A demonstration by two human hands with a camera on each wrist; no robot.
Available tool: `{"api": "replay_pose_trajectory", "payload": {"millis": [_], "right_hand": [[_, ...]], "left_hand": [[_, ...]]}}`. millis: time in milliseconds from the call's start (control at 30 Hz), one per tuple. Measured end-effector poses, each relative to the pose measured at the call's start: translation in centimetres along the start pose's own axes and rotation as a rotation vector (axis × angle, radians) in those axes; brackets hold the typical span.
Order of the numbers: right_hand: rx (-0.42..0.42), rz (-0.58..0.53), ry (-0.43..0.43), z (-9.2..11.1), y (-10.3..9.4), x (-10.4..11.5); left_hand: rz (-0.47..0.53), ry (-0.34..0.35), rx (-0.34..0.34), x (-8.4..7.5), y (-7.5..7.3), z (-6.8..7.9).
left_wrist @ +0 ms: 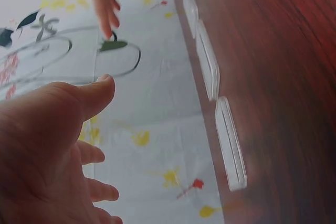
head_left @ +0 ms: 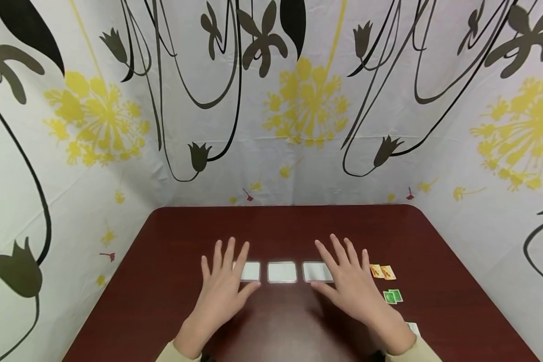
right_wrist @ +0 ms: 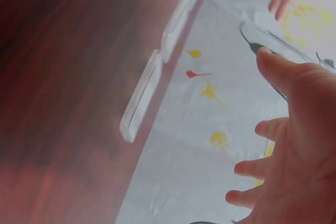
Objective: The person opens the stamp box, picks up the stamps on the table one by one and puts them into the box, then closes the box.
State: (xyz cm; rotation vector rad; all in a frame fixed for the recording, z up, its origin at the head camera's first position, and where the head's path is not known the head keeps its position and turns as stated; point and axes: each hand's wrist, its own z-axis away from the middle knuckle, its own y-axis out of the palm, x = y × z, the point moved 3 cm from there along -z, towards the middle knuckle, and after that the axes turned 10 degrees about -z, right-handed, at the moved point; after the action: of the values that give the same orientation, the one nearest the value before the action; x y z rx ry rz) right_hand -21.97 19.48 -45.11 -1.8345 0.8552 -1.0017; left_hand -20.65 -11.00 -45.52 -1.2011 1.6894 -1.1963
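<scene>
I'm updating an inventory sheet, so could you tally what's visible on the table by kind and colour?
Pale rectangular cases: 3
Small orange cards: 2
Small green cards: 2
White card, partly hidden: at least 1
Total: at least 8

**Cloth (head_left: pixel 253 120) is hanging around a table (head_left: pixel 280 231)**

In the head view, the white cloth is running from nine o'clock through twelve to three. The reddish-brown table is spreading at six, its far corners rounding off. Printed yellow flowers (head_left: pixel 307 103) are showing at ten, one and nearly three. A large green tulip (head_left: pixel 18 271) is standing at eight, a small red sprig (head_left: pixel 110 256) sitting at its three o'clock. Black leaves (head_left: pixel 293 22) are drooping at ten and twelve.
</scene>
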Motion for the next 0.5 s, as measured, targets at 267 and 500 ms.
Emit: {"api": "replay_pose_trajectory", "payload": {"millis": [267,500], "right_hand": [[0.013,0.068,-0.137,-0.2,-0.3,-0.9],[0.016,0.057,-0.204,0.0,0.1,-2.2]], "left_hand": [[-0.028,0.097,0.008,-2.6,0.1,-1.4],[-0.044,0.172,0.024,-4.6,0.7,-3.2]]}}
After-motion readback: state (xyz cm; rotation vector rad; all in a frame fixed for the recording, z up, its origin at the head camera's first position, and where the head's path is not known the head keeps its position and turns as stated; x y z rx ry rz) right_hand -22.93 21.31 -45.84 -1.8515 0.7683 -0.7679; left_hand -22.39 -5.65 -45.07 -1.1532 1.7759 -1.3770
